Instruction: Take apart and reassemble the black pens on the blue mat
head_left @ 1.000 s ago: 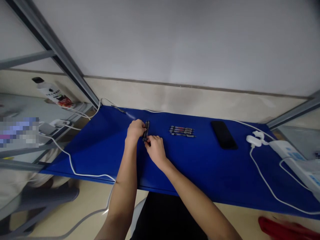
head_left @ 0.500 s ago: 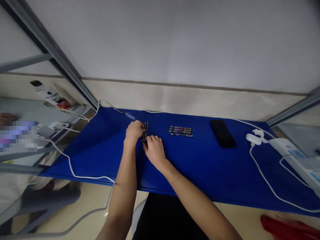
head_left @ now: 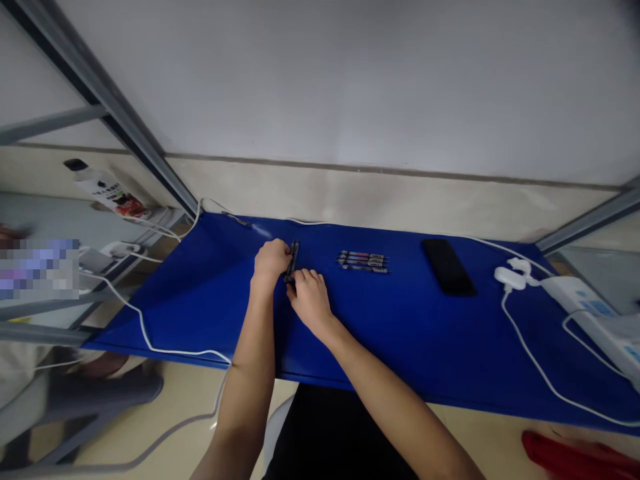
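Observation:
Between my hands, dark slim pens (head_left: 295, 252) lie on the blue tabletop (head_left: 380, 327), pointing away from me. I cannot make out how many there are. My left hand (head_left: 271, 259) is closed, its fingertips gripping the pens from the left side. At their near end, my right hand (head_left: 310, 293) has its thumb and fingertips closed on them. To the right, several similar pens (head_left: 363, 261) lie side by side in a small row, untouched. Another pen (head_left: 235, 219) lies alone near the back left corner.
A black phone (head_left: 448, 267) lies right of the pen row. Farther right are a white plug (head_left: 510, 277) and power strip (head_left: 575, 297) with trailing cables. A white cable (head_left: 175, 351) crosses the front left edge. On the neighbouring left desk stands a bottle (head_left: 107, 190); a person sits there.
My hands stay on the pens in nearly the same pose. The whole view has shifted very slightly; the pen row and phone lie as before.

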Demonstrator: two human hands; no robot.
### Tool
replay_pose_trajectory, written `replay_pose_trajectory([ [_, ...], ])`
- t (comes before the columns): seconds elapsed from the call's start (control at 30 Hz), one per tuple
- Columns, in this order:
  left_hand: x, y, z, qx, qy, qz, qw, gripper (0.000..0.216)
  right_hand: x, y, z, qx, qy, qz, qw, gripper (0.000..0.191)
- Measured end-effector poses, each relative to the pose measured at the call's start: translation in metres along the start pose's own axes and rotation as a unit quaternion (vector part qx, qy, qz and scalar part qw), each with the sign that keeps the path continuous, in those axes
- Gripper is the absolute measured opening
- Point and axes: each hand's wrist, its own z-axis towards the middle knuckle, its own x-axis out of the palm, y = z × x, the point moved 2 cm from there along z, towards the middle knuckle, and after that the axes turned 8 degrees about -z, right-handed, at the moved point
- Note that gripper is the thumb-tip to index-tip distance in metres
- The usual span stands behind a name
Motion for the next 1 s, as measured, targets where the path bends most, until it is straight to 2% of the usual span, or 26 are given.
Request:
replay_pose_trajectory([
  [0.8,-0.0002,-0.005,-0.0031,-0.003,0.013,0.019,1.0,0.022,0.0014,0.0016,-0.0004,-0.01,0.007,-0.02,1.0,0.011],
  [1.0,0.0068,-0.0064,-0.0004,0.011,-0.024,0.064,0.998,0.024,0.0013,0.002,-0.0005,-0.013,0.005,-0.017,1.0,0.011],
])
